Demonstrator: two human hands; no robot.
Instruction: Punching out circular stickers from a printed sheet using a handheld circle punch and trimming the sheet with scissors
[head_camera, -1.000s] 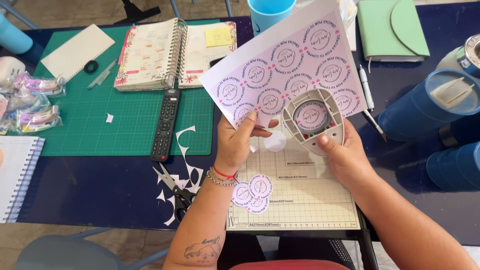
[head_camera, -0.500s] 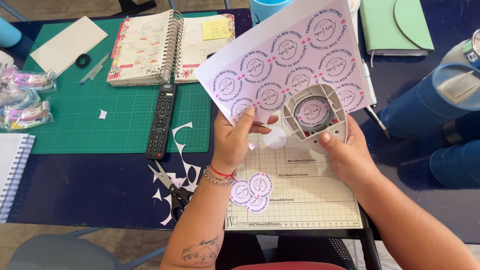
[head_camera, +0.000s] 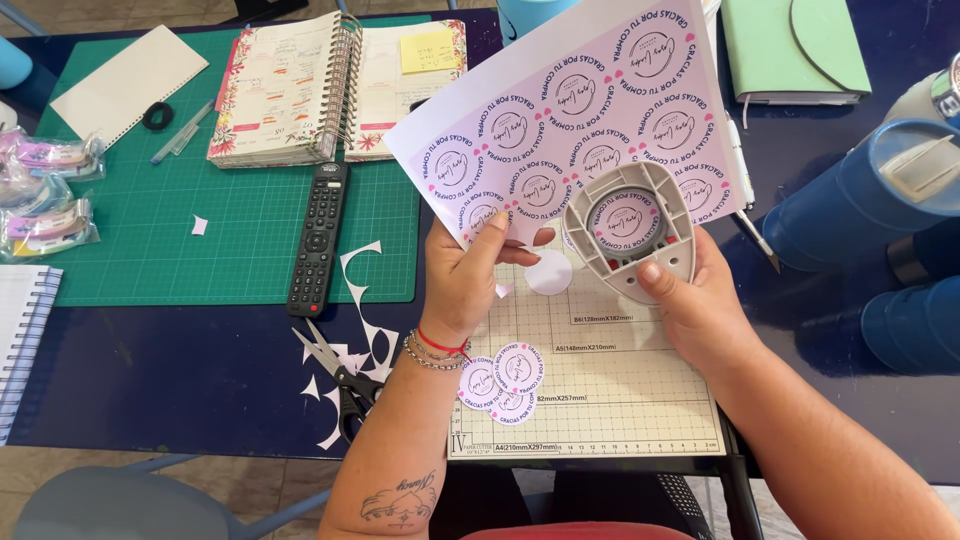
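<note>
While left hand (head_camera: 462, 285) pinches sheet (head_camera: 560, 110) — punch (head_camera: 630, 228) in right hand (head_camera: 700, 310).

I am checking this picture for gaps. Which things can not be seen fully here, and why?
Head view:
- Printed sheet: its top is cut off by the frame edge; the punch in the right hand covers part of it.
- Blue cup: only its base shows at the top edge.
- Scissors: the handles lie partly under the left hand's forearm.
- Notebook: cut off at the left edge.

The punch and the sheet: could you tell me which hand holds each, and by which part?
The right hand grips the punch at its near rim. The left hand pinches the sheet at its near edge.
</note>
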